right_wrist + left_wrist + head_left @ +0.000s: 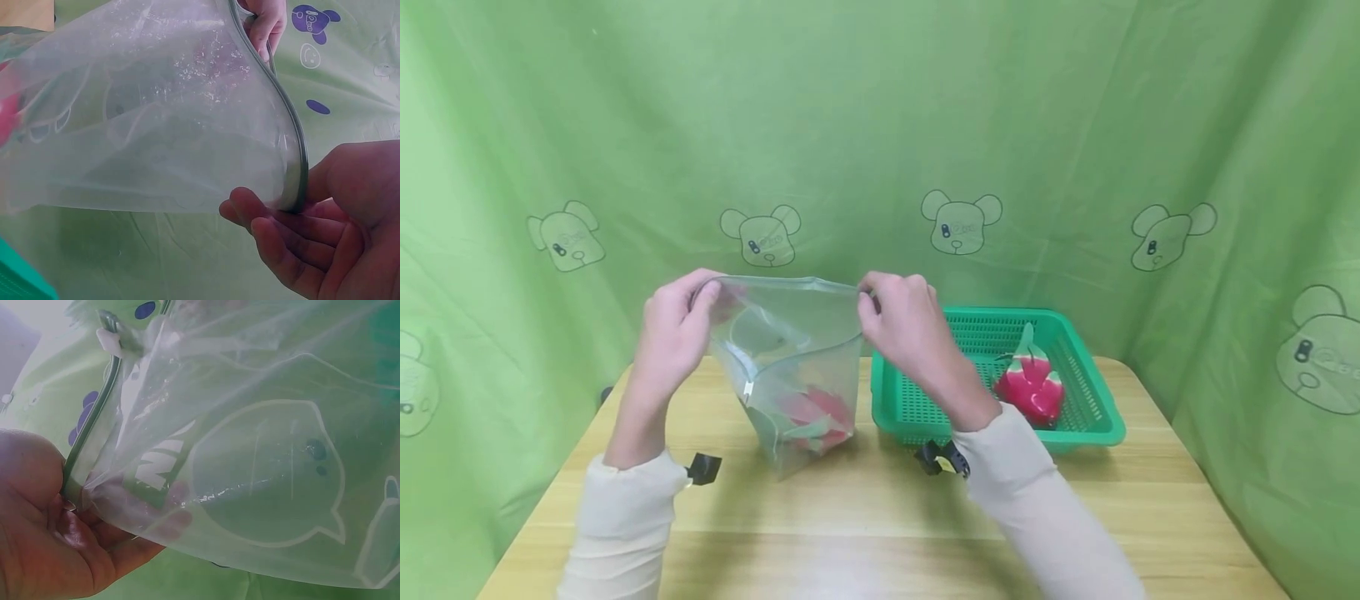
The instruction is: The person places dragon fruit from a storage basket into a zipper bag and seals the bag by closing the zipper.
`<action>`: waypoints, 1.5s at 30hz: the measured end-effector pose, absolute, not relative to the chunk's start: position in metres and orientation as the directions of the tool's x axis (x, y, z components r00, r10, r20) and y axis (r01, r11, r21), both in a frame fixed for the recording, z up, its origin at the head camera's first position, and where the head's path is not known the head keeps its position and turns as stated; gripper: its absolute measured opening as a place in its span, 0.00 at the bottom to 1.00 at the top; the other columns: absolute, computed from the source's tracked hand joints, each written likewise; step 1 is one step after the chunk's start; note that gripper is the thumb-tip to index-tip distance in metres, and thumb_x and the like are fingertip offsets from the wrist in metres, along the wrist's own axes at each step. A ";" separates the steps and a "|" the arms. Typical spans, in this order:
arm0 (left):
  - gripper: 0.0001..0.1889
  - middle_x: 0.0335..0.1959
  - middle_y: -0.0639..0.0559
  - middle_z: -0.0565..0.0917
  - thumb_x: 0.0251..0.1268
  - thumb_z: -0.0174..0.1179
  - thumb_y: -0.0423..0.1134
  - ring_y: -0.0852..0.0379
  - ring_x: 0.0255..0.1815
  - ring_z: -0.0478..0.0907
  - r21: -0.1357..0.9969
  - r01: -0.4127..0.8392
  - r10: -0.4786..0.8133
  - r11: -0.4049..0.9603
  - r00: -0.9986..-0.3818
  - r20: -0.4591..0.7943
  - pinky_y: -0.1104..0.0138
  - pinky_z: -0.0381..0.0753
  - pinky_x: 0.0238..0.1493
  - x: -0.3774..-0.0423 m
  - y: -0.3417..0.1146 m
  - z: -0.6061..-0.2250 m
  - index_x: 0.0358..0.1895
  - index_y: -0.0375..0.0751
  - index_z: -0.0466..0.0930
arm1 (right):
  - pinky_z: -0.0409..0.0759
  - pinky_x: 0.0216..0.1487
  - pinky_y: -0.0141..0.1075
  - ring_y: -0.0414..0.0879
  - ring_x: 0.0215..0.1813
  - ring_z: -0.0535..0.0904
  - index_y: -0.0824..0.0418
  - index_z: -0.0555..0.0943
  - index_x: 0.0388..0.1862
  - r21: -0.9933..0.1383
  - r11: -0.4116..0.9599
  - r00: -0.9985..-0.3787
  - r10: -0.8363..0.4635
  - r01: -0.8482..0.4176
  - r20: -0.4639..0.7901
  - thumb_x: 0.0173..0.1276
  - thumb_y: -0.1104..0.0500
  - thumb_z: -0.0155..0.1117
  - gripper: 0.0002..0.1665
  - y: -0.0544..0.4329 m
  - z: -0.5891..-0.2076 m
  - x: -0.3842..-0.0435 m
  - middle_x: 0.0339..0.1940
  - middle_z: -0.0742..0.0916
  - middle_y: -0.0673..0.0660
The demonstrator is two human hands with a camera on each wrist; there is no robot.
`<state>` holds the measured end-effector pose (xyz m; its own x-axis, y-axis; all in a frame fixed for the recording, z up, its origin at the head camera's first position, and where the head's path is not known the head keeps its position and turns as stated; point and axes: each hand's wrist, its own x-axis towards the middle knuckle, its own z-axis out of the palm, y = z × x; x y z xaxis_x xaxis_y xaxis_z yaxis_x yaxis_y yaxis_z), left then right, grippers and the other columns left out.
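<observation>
the left hand (677, 329) pinches one top corner of a see-through bag (808, 358), with its thumb on the edge and its fingertips behind the thin sheet. the right hand (906, 325) pinches the other top corner, and its other fingers are softly bent. the two hands are about as high as each other, with the bag spread between them.

the left arm reaches almost straight ahead. the right arm slants in from the right. both have pale sleeves (628, 508), with small black things (703, 469) by the wrists.

the bag's mouth points up and is pulled wide. its long way runs up and down, leaning a little, with the bottom more to the right. the back edge is stretched nearly straight, and the front edge sags. a little white slider (748, 390) sits on the front edge. i can't tell if the bottom touches the table (850, 533).

low in the bag is a red and green thing (820, 417), blurry through the plastic.

to the right is a green basket (1108, 429). in it lies a red fruit-like thing (1033, 392), its pale green tip pointing to the back. behind it all hangs a green cloth (880, 117) with bear faces (958, 225).
</observation>
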<state>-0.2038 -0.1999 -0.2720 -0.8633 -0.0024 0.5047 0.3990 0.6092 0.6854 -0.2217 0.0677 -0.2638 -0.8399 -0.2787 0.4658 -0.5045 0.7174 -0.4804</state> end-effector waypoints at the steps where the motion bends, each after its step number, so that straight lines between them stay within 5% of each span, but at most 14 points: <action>1: 0.17 0.47 0.38 0.88 0.84 0.46 0.37 0.44 0.44 0.86 0.688 0.400 0.000 0.605 -0.864 0.503 0.51 0.84 0.52 -0.204 -0.200 -0.271 0.52 0.32 0.83 | 0.64 0.16 0.31 0.41 0.14 0.66 0.67 0.87 0.47 -0.481 0.718 -0.841 -0.278 -0.503 0.464 0.73 0.67 0.54 0.14 0.068 -0.262 -0.222 0.23 0.83 0.54; 12: 0.17 0.46 0.45 0.89 0.84 0.46 0.40 0.51 0.44 0.84 0.695 0.396 -0.018 0.600 -0.862 0.506 0.63 0.79 0.47 -0.206 -0.196 -0.261 0.50 0.36 0.86 | 0.65 0.18 0.32 0.42 0.16 0.67 0.66 0.87 0.47 -0.461 0.736 -0.851 -0.306 -0.496 0.428 0.72 0.67 0.54 0.15 0.068 -0.248 -0.222 0.22 0.82 0.54; 22: 0.17 0.45 0.44 0.89 0.84 0.46 0.41 0.48 0.41 0.85 0.703 0.363 -0.024 0.611 -0.880 0.475 0.65 0.72 0.27 -0.205 -0.194 -0.267 0.49 0.38 0.86 | 0.70 0.20 0.32 0.42 0.18 0.72 0.63 0.87 0.44 -0.480 0.745 -0.884 -0.346 -0.463 0.315 0.72 0.66 0.56 0.12 0.070 -0.250 -0.220 0.24 0.84 0.52; 28: 0.18 0.38 0.44 0.87 0.84 0.45 0.42 0.54 0.27 0.75 0.699 0.352 -0.032 0.622 -0.881 0.471 0.66 0.74 0.29 -0.202 -0.188 -0.268 0.51 0.39 0.85 | 0.72 0.21 0.32 0.44 0.22 0.75 0.61 0.84 0.44 -0.457 0.773 -0.898 -0.398 -0.439 0.190 0.74 0.59 0.62 0.07 0.070 -0.240 -0.219 0.27 0.85 0.53; 32: 0.17 0.41 0.45 0.87 0.84 0.45 0.42 0.53 0.23 0.69 0.701 0.362 -0.026 0.614 -0.879 0.476 0.64 0.75 0.33 -0.203 -0.186 -0.268 0.52 0.40 0.85 | 0.77 0.23 0.33 0.44 0.24 0.79 0.59 0.79 0.60 -0.453 0.766 -0.889 -0.420 -0.455 0.182 0.73 0.57 0.66 0.18 0.064 -0.233 -0.223 0.34 0.87 0.53; 36: 0.17 0.45 0.47 0.88 0.84 0.46 0.41 0.50 0.28 0.72 0.718 0.383 -0.013 0.582 -0.878 0.479 0.61 0.77 0.40 -0.203 -0.185 -0.270 0.51 0.40 0.85 | 0.79 0.25 0.35 0.45 0.24 0.80 0.54 0.72 0.70 -0.438 0.751 -0.868 -0.452 -0.494 0.204 0.74 0.55 0.67 0.28 0.055 -0.230 -0.232 0.33 0.87 0.52; 42: 0.15 0.47 0.47 0.89 0.84 0.48 0.40 0.50 0.47 0.85 0.749 0.417 0.025 0.515 -0.881 0.473 0.54 0.83 0.55 -0.203 -0.185 -0.276 0.49 0.38 0.85 | 0.72 0.23 0.34 0.43 0.21 0.74 0.53 0.78 0.61 -0.389 0.756 -0.850 -0.479 -0.527 0.222 0.76 0.56 0.64 0.17 0.047 -0.236 -0.243 0.25 0.84 0.49; 45: 0.15 0.49 0.47 0.89 0.84 0.48 0.40 0.50 0.49 0.86 0.760 0.421 0.039 0.495 -0.885 0.465 0.55 0.84 0.56 -0.202 -0.185 -0.277 0.50 0.38 0.84 | 0.72 0.24 0.34 0.44 0.21 0.73 0.55 0.78 0.56 -0.390 0.752 -0.847 -0.466 -0.532 0.255 0.76 0.59 0.64 0.13 0.046 -0.238 -0.245 0.24 0.83 0.50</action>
